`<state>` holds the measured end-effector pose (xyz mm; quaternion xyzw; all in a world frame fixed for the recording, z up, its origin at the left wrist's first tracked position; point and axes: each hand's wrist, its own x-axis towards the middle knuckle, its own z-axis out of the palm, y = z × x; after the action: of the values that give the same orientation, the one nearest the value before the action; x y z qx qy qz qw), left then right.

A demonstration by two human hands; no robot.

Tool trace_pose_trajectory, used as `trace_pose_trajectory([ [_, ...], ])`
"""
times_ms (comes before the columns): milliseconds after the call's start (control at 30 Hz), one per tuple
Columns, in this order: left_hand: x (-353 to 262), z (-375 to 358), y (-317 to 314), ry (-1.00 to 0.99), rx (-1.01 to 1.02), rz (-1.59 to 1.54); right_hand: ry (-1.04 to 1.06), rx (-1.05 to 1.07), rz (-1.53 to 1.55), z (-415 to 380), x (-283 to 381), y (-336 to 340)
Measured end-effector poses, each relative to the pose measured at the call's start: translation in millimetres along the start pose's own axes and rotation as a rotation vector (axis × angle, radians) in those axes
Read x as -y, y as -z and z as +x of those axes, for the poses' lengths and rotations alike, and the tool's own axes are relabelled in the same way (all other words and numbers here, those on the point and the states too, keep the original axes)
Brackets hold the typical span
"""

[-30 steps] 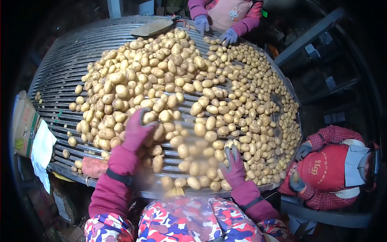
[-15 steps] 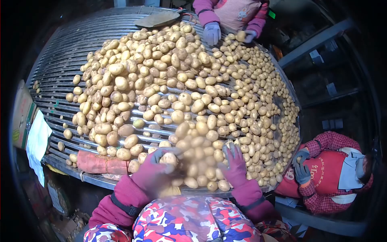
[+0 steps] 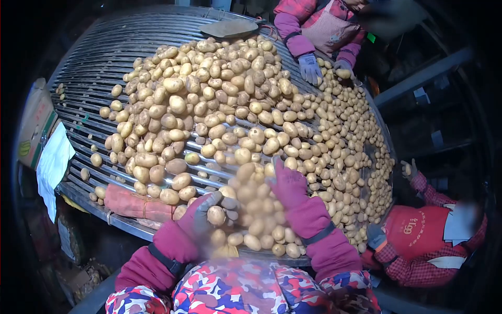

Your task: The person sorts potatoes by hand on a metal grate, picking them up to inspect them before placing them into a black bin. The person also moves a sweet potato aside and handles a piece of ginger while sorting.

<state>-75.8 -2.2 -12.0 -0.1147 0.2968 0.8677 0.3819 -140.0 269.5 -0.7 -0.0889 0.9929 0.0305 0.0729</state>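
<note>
A big heap of yellow potatoes (image 3: 209, 99) lies on a slatted metal sorting table (image 3: 104, 63). My left hand (image 3: 201, 217), in a maroon glove, rests at the near edge with a potato (image 3: 216, 215) against its fingers. My right hand (image 3: 287, 183), also gloved, lies flat with spread fingers on the potatoes a little farther in. A blurred bunch of potatoes (image 3: 256, 209) sits between my two hands. My arms wear maroon sleeves over a camouflage-patterned apron.
A person in pink (image 3: 324, 26) reaches gloved hands onto the far edge. A person in red (image 3: 434, 235) stands at the right edge. A cardboard box (image 3: 34, 120) and white sheet (image 3: 55, 162) hang at the left. A red mesh bag (image 3: 130, 205) lies along the near edge.
My left hand came back from the heap to the near edge, raking potatoes along. My right hand moved up and left onto the potatoes. The view shifted right.
</note>
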Motion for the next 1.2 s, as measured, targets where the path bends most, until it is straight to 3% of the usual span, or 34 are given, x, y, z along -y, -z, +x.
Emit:
trace_pose_trajectory([
  [133,-5.6,-6.8,-9.8,-0.082,0.06,0.199,0.02,0.013,0.158,5.3,-16.1,-20.2],
  [233,-11.5,-12.3,-19.2,-0.055,0.115,0.117,0.0,-0.126,0.715,-3.7,-24.2,-8.2],
  [267,-14.0,-12.2,-23.3,-0.023,0.115,0.079,0.006,-0.134,0.708,-9.3,-21.7,-4.2],
  [300,-15.1,-12.3,-22.1,0.004,0.128,0.06,-0.084,-0.071,0.978,-14.8,-16.4,-4.3],
  [333,-14.3,-10.3,-22.4,0.039,0.194,-0.176,-0.183,0.001,1.25,-18.9,-9.2,-1.2],
  [367,-13.0,-11.1,-26.5,0.011,0.188,-0.101,-0.139,0.181,1.179,-29.0,8.3,43.2],
  [400,-13.3,-11.9,-31.8,-0.02,0.186,-0.024,0.118,0.169,1.155,-33.1,12.6,44.5],
  [467,-16.5,-13.9,-36.2,0.026,0.078,0.195,0.41,-0.071,0.734,-22.6,11.9,42.3],
  [533,-13.4,-6.4,-19.8,0.122,0.054,-0.051,0.075,0.002,1.02,7.5,3.5,51.3],
  [633,-17.8,-7.5,-30.1,0.117,-0.009,-0.111,-0.019,-0.309,0.199,76.9,-41.9,37.6],
  [667,-17.7,-8.2,-30.7,0.128,-0.015,-0.131,-0.119,-0.157,0.187,90.3,-47.4,51.8],
  [800,-14.0,-4.5,-18.7,0.114,0.1,-0.192,-0.124,-0.139,0.26,127.6,-87.4,1.0],
  [867,-12.4,-3.3,-16.9,0.125,0.099,-0.237,-0.116,-0.153,0.293,127.6,-86.4,9.1],
  [933,-16.2,-4.6,-18.3,0.092,0.125,-0.162,-0.255,0.082,0.241,133.8,-85.1,23.7],
  [1033,-14.7,-0.2,-10.4,0.037,0.172,-0.095,-0.234,0.177,0.288,134.5,-88.5,25.7],
  [1133,-25.7,-3.9,-28.8,0.013,0.162,-0.086,-0.216,0.238,0.558,131.5,-105.2,9.4],
  [1200,-21.2,-2.8,-18.5,-0.034,0.141,0.016,-0.262,0.161,0.554,117.8,-102.2,10.4],
])
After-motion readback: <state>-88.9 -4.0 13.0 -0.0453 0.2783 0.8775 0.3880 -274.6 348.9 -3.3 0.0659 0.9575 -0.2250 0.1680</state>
